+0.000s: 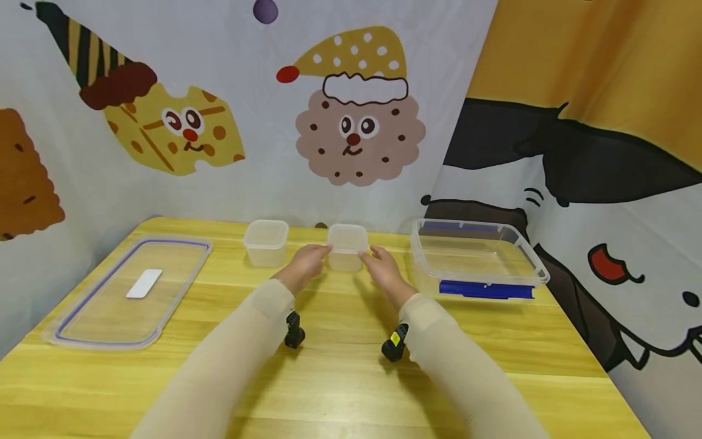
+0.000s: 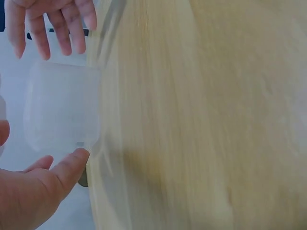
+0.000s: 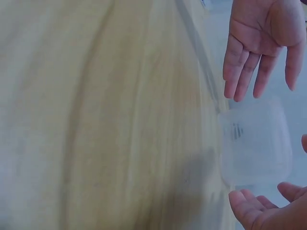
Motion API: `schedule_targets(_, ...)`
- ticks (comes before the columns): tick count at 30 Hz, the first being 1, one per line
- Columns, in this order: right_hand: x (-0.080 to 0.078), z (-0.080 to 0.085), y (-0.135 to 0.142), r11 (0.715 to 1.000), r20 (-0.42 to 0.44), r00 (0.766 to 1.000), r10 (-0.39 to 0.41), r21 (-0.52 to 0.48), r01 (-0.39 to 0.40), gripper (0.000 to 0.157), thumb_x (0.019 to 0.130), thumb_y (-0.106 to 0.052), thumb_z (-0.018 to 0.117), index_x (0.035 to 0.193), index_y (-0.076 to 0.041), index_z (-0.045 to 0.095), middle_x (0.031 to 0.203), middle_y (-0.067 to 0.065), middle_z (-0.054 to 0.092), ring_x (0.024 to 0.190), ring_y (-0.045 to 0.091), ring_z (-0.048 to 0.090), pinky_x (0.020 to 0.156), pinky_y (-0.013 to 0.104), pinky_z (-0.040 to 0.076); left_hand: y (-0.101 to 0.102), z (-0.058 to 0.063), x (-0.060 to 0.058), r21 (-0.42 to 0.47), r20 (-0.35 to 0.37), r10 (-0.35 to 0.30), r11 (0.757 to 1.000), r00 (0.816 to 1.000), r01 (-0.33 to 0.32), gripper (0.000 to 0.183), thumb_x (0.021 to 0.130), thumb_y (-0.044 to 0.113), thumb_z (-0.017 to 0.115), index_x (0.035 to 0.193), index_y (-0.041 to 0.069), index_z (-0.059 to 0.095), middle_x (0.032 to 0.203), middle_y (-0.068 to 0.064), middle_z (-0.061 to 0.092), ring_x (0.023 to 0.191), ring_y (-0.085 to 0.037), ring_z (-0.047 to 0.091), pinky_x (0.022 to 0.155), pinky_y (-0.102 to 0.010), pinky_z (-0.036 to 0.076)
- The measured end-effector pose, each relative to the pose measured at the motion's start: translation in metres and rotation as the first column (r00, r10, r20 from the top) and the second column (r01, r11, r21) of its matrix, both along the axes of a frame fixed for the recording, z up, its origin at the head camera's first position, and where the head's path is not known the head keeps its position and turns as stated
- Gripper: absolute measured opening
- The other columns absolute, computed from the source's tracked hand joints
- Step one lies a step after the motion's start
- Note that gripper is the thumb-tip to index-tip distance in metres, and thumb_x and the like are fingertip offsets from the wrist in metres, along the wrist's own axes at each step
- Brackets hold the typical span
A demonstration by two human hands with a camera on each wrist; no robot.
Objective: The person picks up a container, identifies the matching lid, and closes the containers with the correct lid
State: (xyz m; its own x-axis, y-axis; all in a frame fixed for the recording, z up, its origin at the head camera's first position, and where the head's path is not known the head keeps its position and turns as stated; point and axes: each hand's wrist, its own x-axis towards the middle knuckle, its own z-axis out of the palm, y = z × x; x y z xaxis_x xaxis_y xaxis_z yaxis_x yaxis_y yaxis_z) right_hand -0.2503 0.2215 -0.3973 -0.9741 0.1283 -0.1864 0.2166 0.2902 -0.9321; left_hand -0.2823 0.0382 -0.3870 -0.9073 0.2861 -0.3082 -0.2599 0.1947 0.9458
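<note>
A small clear plastic food container with a whitish lid (image 1: 348, 236) stands upright near the table's back edge, between my two hands. My left hand (image 1: 306, 266) is at its left side, fingers fairly straight and the thumb close to the wall. On the opposite side my right hand (image 1: 385, 273) faces it with extended fingers. Both wrist views show the container (image 2: 64, 108) between the spread hands, neither gripping it; whether the fingertips touch it I cannot tell. A similar lidded container (image 1: 266, 245) stands just left of my left hand.
At the right is a large clear box (image 1: 482, 268) without a lid, a blue latch (image 1: 487, 289) on its front. A large flat lid (image 1: 178, 274) with a blue-purple seal lies at left, bearing a white rectangular piece (image 1: 144, 283). A printed curtain (image 1: 263, 183) hangs behind the wooden table (image 1: 340, 390).
</note>
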Motion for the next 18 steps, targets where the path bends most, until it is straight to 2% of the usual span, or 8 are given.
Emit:
schedule_targets(1,0.003,0.001,0.0,1.0,-0.009,1.0,0.004,0.023,-0.004,0.062,0.099,-0.033,0.053,0.149,-0.004,0.031,0.153,0.021,0.03,0.135,0.038,0.038,0.102,0.053,0.043,-0.002,0.001,0.002,0.003,-0.005,0.002,1.0,1.0,-0.002,0.058,0.104,0.029,0.043,0.147,-0.007,0.027,0.146,-0.025,0.037,0.135,-0.04,0.036,0.112,-0.046,0.032)
schedule_targets(2,0.006,0.001,0.0,0.999,-0.014,1.0,0.008,0.042,-0.007,0.062,0.099,-0.033,0.053,0.149,-0.004,0.032,0.153,0.02,0.031,0.135,0.038,0.037,0.102,0.053,0.043,-0.003,0.002,0.004,0.005,-0.01,-0.001,1.0,1.0,0.001,0.059,0.104,0.029,0.043,0.147,-0.007,0.026,0.154,-0.023,0.025,0.139,-0.041,0.029,0.113,-0.046,0.031)
schedule_targets(4,0.011,0.002,0.001,0.997,-0.037,0.999,0.016,0.077,-0.013,0.061,0.099,-0.031,0.054,0.148,-0.003,0.033,0.151,0.021,0.033,0.135,0.038,0.037,0.103,0.052,0.041,-0.007,0.002,0.007,0.004,-0.01,0.006,1.0,1.0,-0.006,0.06,0.104,0.029,0.044,0.148,-0.006,0.024,0.154,-0.023,0.024,0.139,-0.041,0.029,0.113,-0.046,0.031)
schedule_targets(9,0.025,0.004,0.005,0.991,-0.071,0.996,0.048,0.126,-0.039,0.06,0.098,-0.029,0.056,0.149,-0.005,0.034,0.15,0.021,0.036,0.133,0.039,0.04,0.105,0.052,0.039,-0.014,0.002,0.016,-0.053,-0.028,0.013,0.998,1.0,-0.015,0.06,0.102,0.029,0.048,0.149,-0.003,0.027,0.152,-0.023,0.03,0.137,-0.039,0.035,0.11,-0.045,0.036)
schedule_targets(13,0.033,0.008,0.011,0.992,-0.087,0.995,0.052,0.117,-0.041,0.06,0.098,-0.029,0.056,0.149,-0.007,0.033,0.15,0.02,0.036,0.134,0.038,0.039,0.106,0.052,0.039,-0.02,0.003,0.024,-0.103,-0.076,0.015,0.994,0.997,-0.023,0.058,0.101,0.028,0.05,0.147,-0.003,0.031,0.148,-0.025,0.036,0.132,-0.04,0.041,0.107,-0.047,0.039)
schedule_targets(18,0.043,0.017,0.016,0.992,-0.103,0.992,0.067,0.118,-0.055,0.059,0.099,-0.028,0.054,0.15,-0.007,0.031,0.15,0.019,0.036,0.135,0.038,0.038,0.106,0.053,0.039,-0.025,0.006,0.038,-0.098,-0.136,0.025,0.994,0.99,-0.038,0.058,0.1,0.026,0.052,0.146,-0.003,0.033,0.145,-0.027,0.04,0.126,-0.043,0.046,0.105,-0.049,0.041)
